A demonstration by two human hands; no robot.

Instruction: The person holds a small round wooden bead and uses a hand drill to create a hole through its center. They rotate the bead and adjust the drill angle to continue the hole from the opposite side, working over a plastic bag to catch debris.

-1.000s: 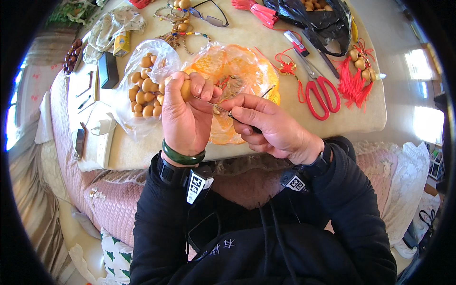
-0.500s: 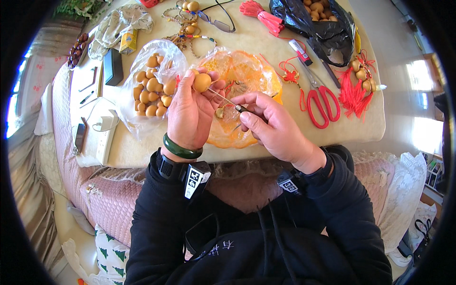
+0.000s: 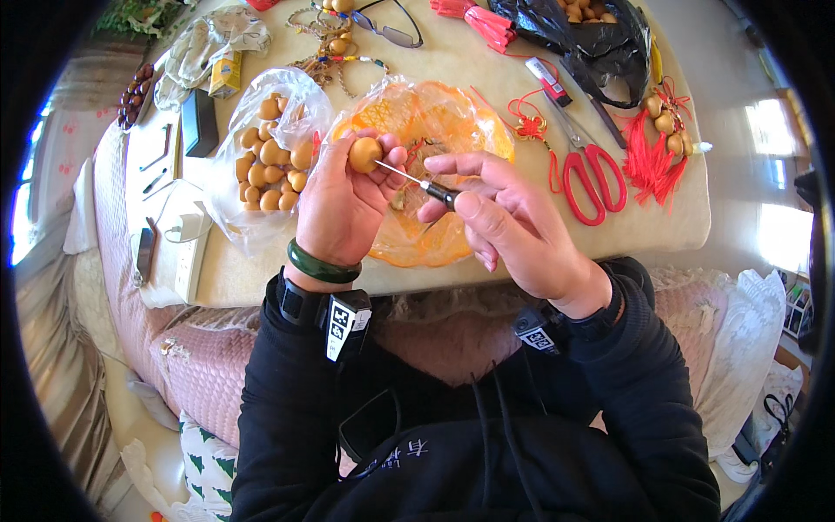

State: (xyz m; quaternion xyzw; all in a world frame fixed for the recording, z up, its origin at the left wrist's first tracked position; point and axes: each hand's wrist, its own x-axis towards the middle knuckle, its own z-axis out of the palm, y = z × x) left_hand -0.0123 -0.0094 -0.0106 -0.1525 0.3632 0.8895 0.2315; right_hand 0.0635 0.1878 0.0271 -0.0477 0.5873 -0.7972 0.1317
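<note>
My left hand (image 3: 342,196) is closed around a small tan gourd (image 3: 364,155), its rounded end facing right. A thin-shafted awl (image 3: 442,195) with a dark handle has its tip at or in the gourd's end; how deep I cannot tell. Thumb and fingers of my right hand (image 3: 520,217) are loosely round the handle, the other fingers spread. Beneath both hands lies an orange tray or basket (image 3: 465,109) covered with clear plastic, small metal bits and red cord in it. To the left, a clear plastic bag (image 3: 233,204) holds several similar gourds.
Right of the hands are red-handled scissors (image 3: 600,184), a marker-like tube (image 3: 548,83), a red knot (image 3: 531,128) and gourds with red tassels (image 3: 645,165). A black bag (image 3: 600,56) of gourds and sunglasses (image 3: 396,33) lie farther back. A power strip (image 3: 191,257) sits left.
The gourd has turned so its round end faces the awl. My right hand has loosened, its fingers more spread and the handle tilted less steeply. The view has shifted slightly.
</note>
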